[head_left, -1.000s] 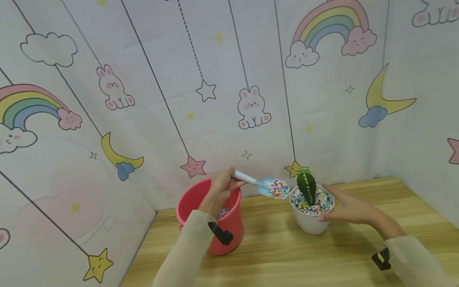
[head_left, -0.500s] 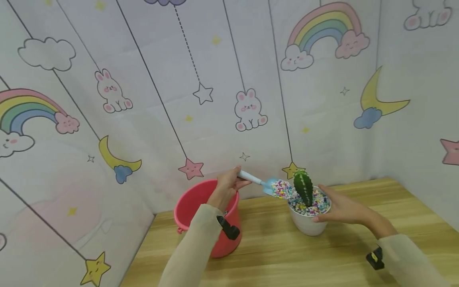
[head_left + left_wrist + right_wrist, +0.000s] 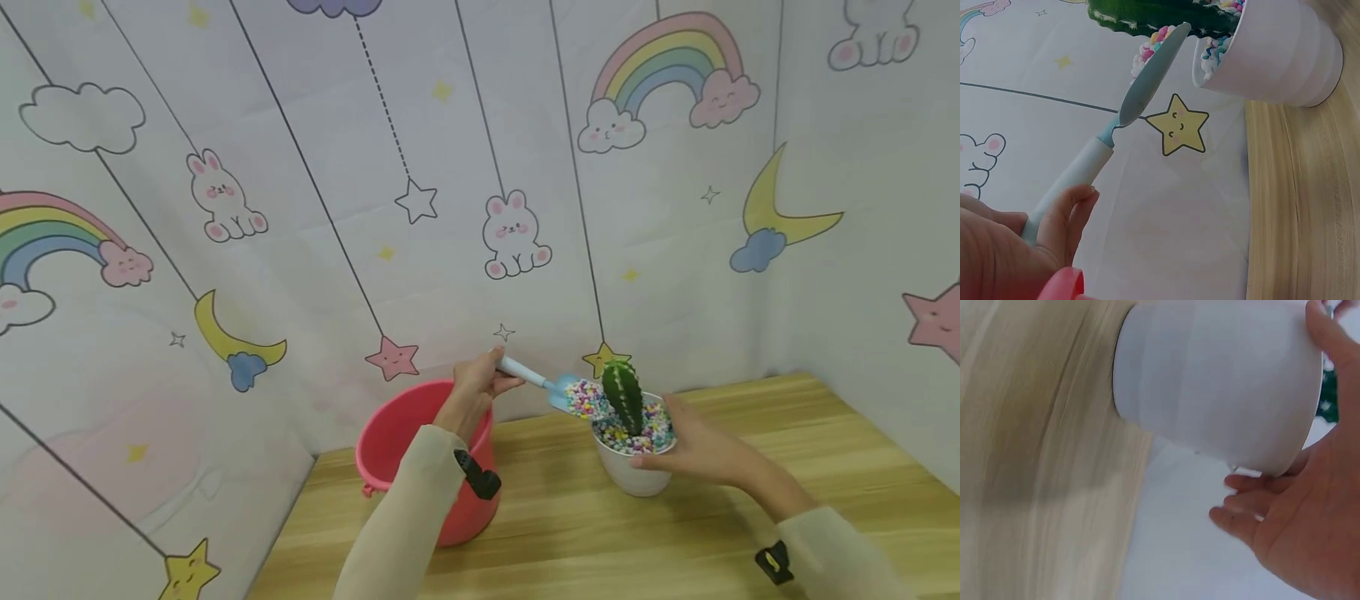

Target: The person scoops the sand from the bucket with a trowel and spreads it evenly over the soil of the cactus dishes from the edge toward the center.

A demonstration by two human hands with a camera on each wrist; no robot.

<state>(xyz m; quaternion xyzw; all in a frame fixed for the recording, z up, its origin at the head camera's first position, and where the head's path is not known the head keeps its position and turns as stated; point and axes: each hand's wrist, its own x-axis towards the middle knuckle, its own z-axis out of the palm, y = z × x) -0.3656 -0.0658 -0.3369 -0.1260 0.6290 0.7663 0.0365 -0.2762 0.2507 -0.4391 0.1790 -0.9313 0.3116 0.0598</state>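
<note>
My left hand [image 3: 472, 392] grips the white handle of a small toy shovel [image 3: 522, 372], level with the top of a pink bucket [image 3: 474, 508]. Multicoloured pellets [image 3: 587, 398] heap on its light blue blade, which reaches the left rim of a white flowerpot [image 3: 633, 477]. In the pot a green cactus [image 3: 622, 396] stands amid similar pellets. From the right, my right hand [image 3: 701, 446] holds the pot by its rim, thumb at the near side. In the right wrist view, the fingers [image 3: 1250, 506] curl about the far side of the pot [image 3: 1216, 381].
Bucket and pot both stand on a wood-grain table [image 3: 585, 550]. Behind it hangs a pale backdrop [image 3: 435, 283] printed with stars, rabbits and rainbows, close to the table's back edge. A black device [image 3: 477, 475] is strapped at the left wrist.
The shovel has moved right, its pellet-laden blade going from beside the pot to over its left rim by the cactus. The right hand keeps holding the pot. The head view has shifted slightly.
</note>
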